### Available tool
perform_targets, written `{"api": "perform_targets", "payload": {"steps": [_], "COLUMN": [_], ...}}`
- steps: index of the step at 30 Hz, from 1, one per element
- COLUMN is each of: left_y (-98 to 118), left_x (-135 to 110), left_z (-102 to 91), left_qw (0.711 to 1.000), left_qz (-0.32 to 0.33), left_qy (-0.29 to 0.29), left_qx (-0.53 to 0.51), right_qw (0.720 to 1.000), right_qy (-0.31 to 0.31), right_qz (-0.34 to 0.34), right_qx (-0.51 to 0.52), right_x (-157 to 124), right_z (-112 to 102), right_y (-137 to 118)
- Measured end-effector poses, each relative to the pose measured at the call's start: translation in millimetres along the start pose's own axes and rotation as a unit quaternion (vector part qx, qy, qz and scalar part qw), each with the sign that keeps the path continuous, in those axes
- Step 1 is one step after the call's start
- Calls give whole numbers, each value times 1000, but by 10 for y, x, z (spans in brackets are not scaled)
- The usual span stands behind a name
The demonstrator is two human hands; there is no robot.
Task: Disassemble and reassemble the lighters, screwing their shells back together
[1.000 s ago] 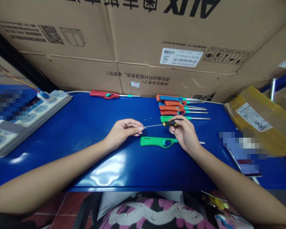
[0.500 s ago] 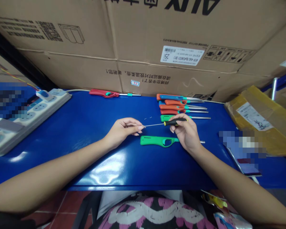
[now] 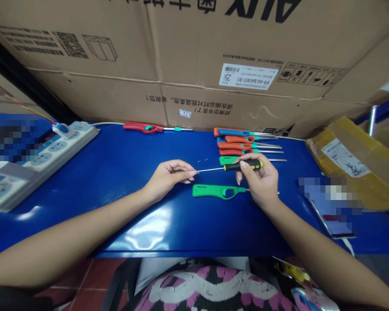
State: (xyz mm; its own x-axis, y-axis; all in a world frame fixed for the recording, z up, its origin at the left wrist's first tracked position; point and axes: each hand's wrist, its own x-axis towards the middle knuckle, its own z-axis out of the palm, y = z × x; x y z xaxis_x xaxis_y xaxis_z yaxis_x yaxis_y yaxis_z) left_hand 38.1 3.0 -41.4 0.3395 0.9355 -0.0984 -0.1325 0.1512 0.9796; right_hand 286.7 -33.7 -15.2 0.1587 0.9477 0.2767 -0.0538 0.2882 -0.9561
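Note:
My right hand (image 3: pixel 261 181) is closed around the black and yellow handle of a small screwdriver (image 3: pixel 243 166), held level above the blue table (image 3: pixel 123 172). Its thin shaft points left to my left hand (image 3: pixel 168 177), whose thumb and fingers pinch at the tip; what they pinch is too small to make out. A green long-nosed lighter (image 3: pixel 215 191) lies flat just under both hands. Two tiny screws (image 3: pixel 202 160) lie on the table just behind the shaft.
Several orange, blue and green lighters (image 3: pixel 243 144) lie stacked behind my right hand. A red lighter (image 3: pixel 149 128) lies along the cardboard boxes (image 3: pixel 194 65). A white power strip (image 3: pixel 42 151) sits far left. A phone (image 3: pixel 332 220) and a taped parcel (image 3: pixel 353 160) lie at right.
My right hand has slid a little to the right along the screwdriver handle, so more of the handle shows. The left hand has stayed at the tip.

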Motion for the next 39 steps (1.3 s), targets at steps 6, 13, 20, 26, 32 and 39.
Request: {"api": "perform_targets", "payload": {"steps": [6, 13, 20, 26, 32, 39], "left_y": [39, 79, 41, 95, 93, -15], "left_x": [-55, -59, -1, -16, -46, -51], "left_z": [25, -15, -112, -148, -171, -153], "left_qw": [1000, 996, 965, 916, 826, 801], "left_qz": [16, 65, 113, 177, 239, 281], "left_qy": [-27, -36, -31, -91, -206, -220], "left_qx": [3, 48, 235, 348, 467, 481], "right_qw": [998, 989, 974, 976, 973, 965], "right_qy": [-32, -23, -33, -26, -34, -66], "right_qz": [-25, -118, -203, -199, -210, -217], "right_qx": [-37, -86, -95, -90, -95, -130], "right_x": [-48, 115, 213, 167, 115, 39], "right_z": [123, 232, 489, 476, 476, 470], "right_y": [-256, -687, -562, -333, -257, -176]}}
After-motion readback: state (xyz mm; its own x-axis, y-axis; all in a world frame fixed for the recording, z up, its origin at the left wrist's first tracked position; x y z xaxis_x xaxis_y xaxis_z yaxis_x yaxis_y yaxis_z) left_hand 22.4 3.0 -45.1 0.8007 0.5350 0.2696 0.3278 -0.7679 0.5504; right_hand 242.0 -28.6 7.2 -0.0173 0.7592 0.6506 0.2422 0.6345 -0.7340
